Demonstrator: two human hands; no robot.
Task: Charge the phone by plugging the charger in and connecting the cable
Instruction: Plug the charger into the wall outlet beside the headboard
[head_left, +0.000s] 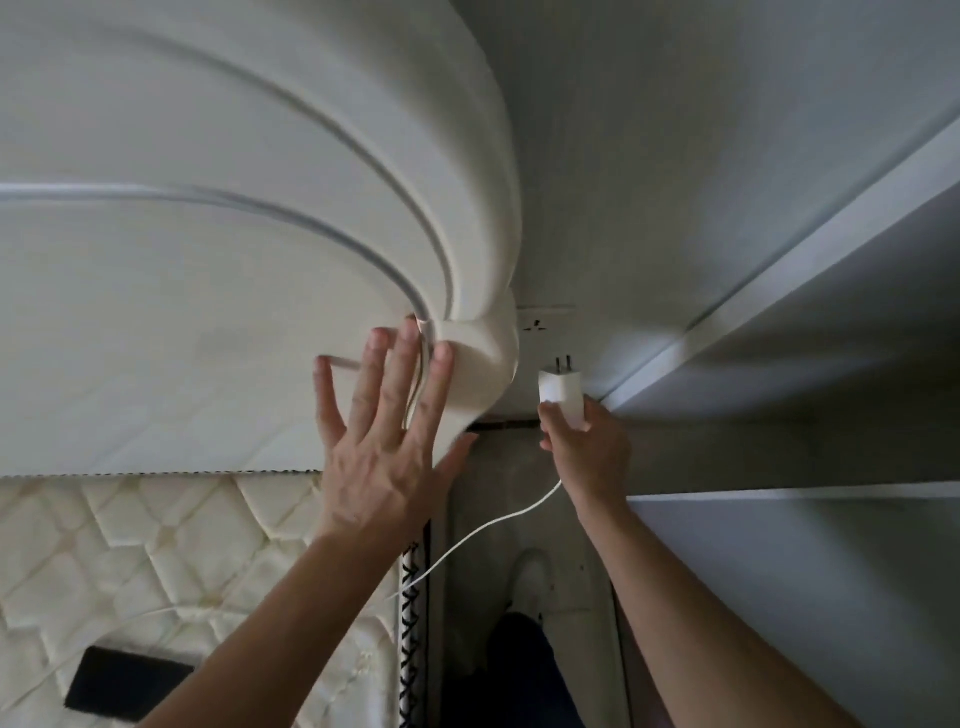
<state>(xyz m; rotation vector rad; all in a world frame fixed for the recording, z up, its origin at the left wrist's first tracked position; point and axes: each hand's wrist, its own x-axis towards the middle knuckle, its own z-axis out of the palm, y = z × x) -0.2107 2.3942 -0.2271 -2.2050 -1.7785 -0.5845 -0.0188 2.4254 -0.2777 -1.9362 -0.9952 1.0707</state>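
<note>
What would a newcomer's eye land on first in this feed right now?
Probably the white charger in the right hand, prongs up just below the wall socket, not yet inserted. Next, the left hand spread flat against the big curved headboard, and the dark phone lying on the quilted mattress at lower left.

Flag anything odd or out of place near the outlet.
Nothing damaged or spilled. The wall socket sits tight beside the headboard, partly crowded. The right hand holds the charger unplugged, prongs up.

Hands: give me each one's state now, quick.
Left hand: open, flat against the headboard.
Right hand: closed on the charger, prongs not yet in the socket.
</note>
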